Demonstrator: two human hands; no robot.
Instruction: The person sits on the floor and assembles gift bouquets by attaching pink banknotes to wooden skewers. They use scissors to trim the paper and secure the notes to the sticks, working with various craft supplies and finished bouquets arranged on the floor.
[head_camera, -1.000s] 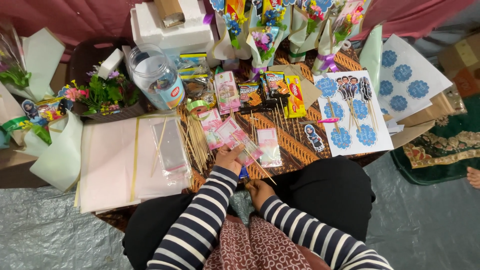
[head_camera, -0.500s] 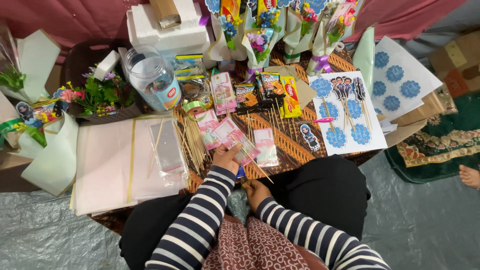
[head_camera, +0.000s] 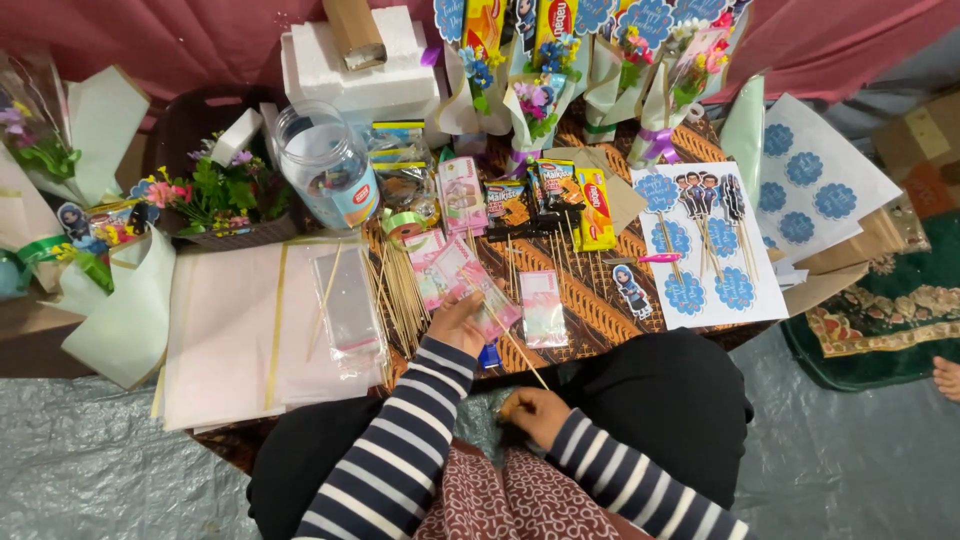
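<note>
Hands were seen gripping: the left hand closed on a light, crinkly pink packet, the right hand pinching its thin, brittle wooden skewer near the lower end.

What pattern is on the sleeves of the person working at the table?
Dark navy and white horizontal stripes, on both sleeves, clearest in the head view.

Grey tarpaulin floor, maroon curtain behind, green rug.
</note>
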